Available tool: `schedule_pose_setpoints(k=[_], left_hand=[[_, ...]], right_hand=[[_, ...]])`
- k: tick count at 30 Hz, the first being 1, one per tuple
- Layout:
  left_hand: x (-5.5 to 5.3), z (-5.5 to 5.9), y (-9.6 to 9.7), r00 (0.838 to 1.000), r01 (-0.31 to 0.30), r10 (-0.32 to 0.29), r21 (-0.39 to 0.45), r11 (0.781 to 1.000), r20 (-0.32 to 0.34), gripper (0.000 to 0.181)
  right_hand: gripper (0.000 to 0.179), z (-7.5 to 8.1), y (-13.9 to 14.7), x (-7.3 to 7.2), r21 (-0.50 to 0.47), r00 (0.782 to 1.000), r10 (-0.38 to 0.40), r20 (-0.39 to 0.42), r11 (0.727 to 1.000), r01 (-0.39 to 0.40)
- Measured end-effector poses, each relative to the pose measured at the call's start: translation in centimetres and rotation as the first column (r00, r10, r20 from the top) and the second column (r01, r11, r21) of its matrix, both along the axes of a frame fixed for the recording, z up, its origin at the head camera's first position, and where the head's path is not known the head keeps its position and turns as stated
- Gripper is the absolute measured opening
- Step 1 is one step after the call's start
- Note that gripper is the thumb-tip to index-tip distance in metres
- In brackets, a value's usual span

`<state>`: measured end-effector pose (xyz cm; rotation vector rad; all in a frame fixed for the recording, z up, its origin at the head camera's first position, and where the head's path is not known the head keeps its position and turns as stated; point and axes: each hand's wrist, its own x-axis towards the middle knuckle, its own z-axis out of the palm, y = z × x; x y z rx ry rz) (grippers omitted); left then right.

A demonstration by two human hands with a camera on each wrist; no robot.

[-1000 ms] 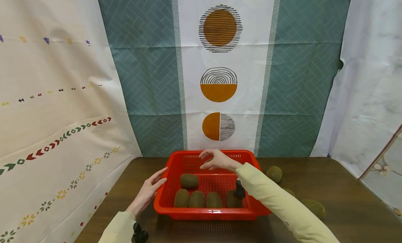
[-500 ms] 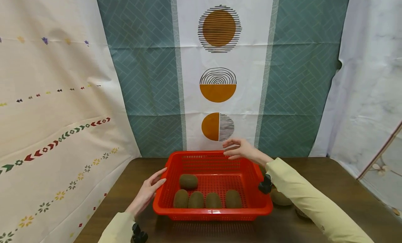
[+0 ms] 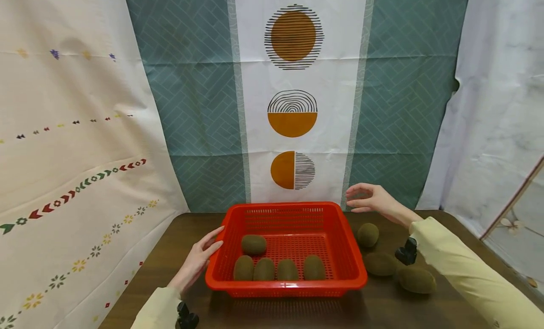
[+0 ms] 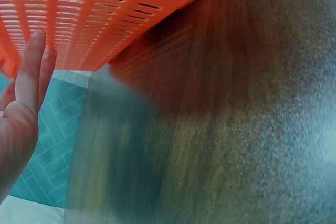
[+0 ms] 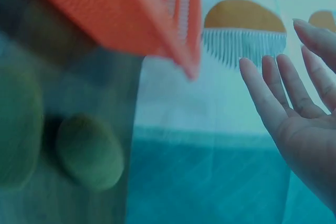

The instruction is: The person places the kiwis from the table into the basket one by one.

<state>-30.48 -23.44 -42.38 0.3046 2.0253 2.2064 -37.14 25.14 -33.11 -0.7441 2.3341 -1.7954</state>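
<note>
A red plastic basket (image 3: 297, 285) stands on the table with several brown kiwis inside: one kiwi (image 3: 254, 244) lies behind a front row that includes another kiwi (image 3: 314, 267). My left hand (image 3: 199, 258) rests its fingertips at the basket's left rim; the left wrist view shows straight fingers (image 4: 30, 72) against the slotted wall. Nothing is in my right hand (image 3: 374, 199), held in the air right of the basket, its fingers (image 5: 257, 95) spread and slightly bent. Below it are a round-looking kiwi (image 3: 367, 235), a second kiwi (image 3: 380, 264) and a third kiwi (image 3: 416, 279) on the table.
The dark wooden table (image 3: 170, 244) reaches back to a hanging green and white cloth (image 3: 197, 130). A cream patterned cloth (image 3: 85, 201) hangs at the left, and a pale marbled cloth (image 3: 493, 130) hangs at the right.
My right hand has moved from over the basket to the right, past its rim, uncovering the kiwis on the table. My left hand stays at the left rim.
</note>
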Motion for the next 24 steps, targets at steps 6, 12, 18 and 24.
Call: schedule_pose_setpoints(k=[6, 12, 18, 24], left_hand=[[-0.1, -0.1, 0.0, 1.0, -0.004, 0.004, -0.003, 1.0, 0.004, 0.053], [0.1, 0.0, 0.2, 1.0, -0.006, 0.006, -0.022, 1.0, 0.002, 0.053], [0.0, 0.1, 0.2, 1.0, 0.0, 0.0, -0.021, 1.0, -0.007, 0.052], [-0.7, -1.1, -0.1, 1.0, -0.008, 0.008, -0.017, 1.0, -0.016, 0.052]], right_hand=[[0.04, -1.9, 4.0, 0.8, 0.019, 0.999, 0.034, 0.001, 0.999, -0.034], [0.029, -3.5, 7.5, 1.9, 0.031, 0.996, 0.088, 0.01, 0.996, -0.088], [0.029, -4.8, 10.6, 3.1, 0.083, 0.994, 0.11, 0.008, 0.99, -0.11], [0.033, -6.4, 13.4, 3.9, 0.156, 0.991, 0.127, 0.031, 0.979, -0.13]])
